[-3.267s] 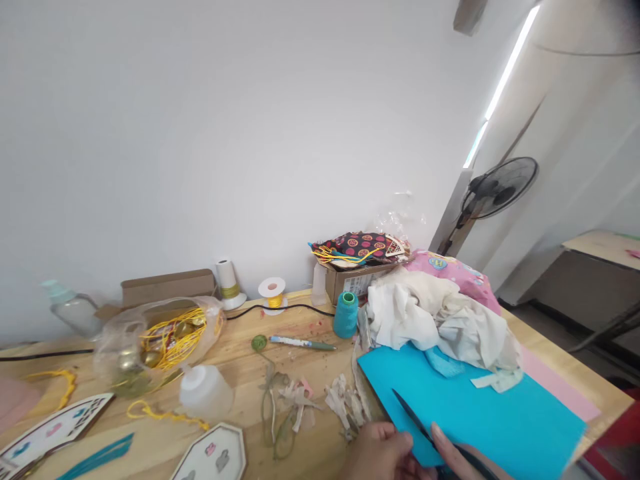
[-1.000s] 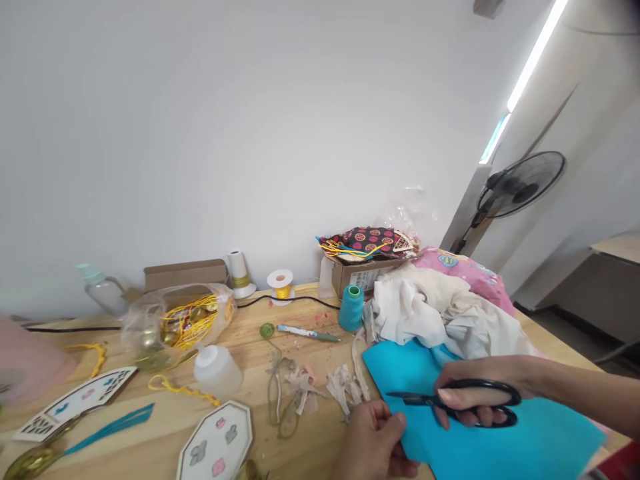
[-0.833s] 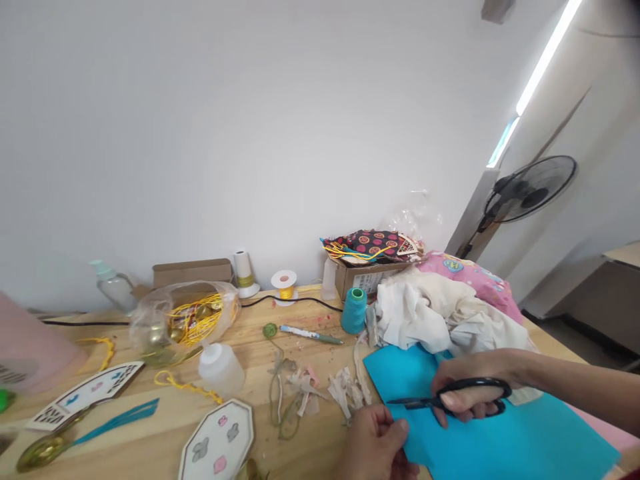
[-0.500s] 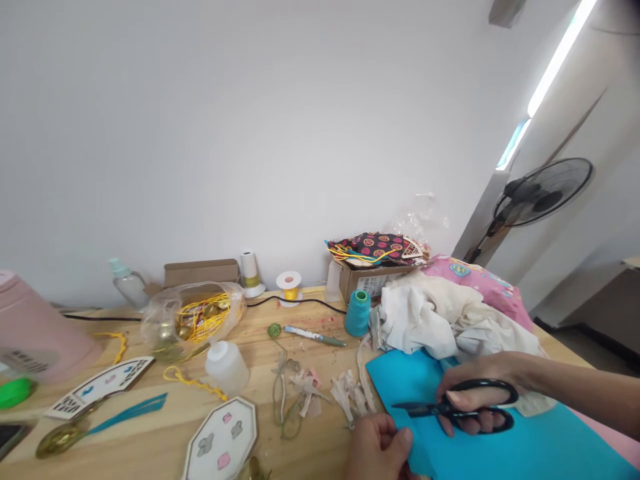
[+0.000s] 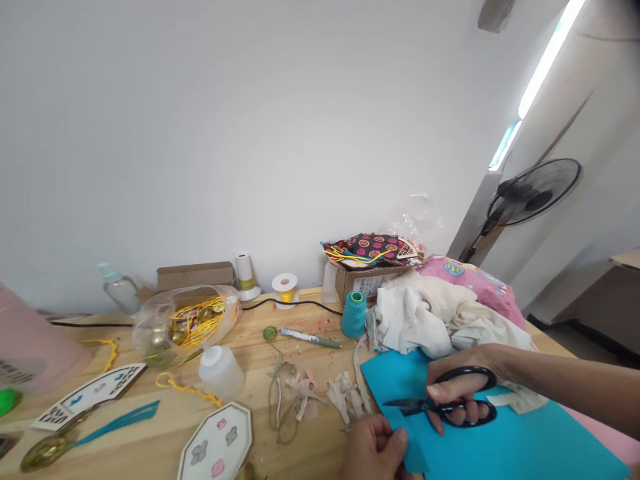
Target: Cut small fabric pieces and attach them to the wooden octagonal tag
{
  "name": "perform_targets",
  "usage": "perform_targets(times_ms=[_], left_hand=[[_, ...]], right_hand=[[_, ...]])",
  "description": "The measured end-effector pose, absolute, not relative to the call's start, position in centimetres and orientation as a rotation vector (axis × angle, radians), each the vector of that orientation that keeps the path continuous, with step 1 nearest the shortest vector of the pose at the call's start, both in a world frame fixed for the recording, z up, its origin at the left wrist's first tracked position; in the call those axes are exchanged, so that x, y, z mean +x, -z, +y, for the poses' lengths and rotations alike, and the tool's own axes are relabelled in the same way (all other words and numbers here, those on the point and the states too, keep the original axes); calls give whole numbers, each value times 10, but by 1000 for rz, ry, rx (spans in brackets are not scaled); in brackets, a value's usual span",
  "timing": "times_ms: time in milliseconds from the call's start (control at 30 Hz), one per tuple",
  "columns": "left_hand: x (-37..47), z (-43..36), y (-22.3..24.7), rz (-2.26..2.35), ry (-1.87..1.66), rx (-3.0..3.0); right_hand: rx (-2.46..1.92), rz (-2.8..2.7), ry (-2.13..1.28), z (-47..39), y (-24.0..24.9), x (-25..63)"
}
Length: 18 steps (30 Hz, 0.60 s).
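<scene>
A bright blue sheet (image 5: pixel 480 447) lies at the right front of the table. My right hand (image 5: pixel 457 393) is closed around the black handles of the scissors (image 5: pixel 407 405), whose dark blades point left over the sheet near its left edge. My left hand (image 5: pixel 375 447) pinches that left edge between thumb and fingers, just below the blade tips. Beyond the right wrist, a pale cloth strip (image 5: pixel 523 400) rests on the sheet.
White cloth (image 5: pixel 415 320) is heaped behind the sheet, beside a teal thread spool (image 5: pixel 354 315) and a filled cardboard box (image 5: pixel 360 283). Fabric scraps (image 5: pixel 345 397), a pen (image 5: pixel 310 338), a white bottle (image 5: pixel 221 372) and an octagonal decorated piece (image 5: pixel 215 443) lie leftward.
The view has shifted slightly, so most things sit further left. My right hand and the scissors have moved a little left over the sheet. My left hand keeps its pinch.
</scene>
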<state>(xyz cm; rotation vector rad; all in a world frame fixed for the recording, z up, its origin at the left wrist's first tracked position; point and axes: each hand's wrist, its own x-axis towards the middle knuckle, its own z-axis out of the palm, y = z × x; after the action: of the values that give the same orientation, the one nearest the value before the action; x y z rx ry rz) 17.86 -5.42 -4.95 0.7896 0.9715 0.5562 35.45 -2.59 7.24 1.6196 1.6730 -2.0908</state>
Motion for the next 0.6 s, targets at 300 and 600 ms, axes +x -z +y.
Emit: perform_targets(times_ms=[300,600], left_hand=[[176,-52,48,962,-488,825],[154,-40,13,750,-238,858]], right_hand=[[1496,1939,1669,-17,-51,371],[1379,2077,1398,-13,-33,375]])
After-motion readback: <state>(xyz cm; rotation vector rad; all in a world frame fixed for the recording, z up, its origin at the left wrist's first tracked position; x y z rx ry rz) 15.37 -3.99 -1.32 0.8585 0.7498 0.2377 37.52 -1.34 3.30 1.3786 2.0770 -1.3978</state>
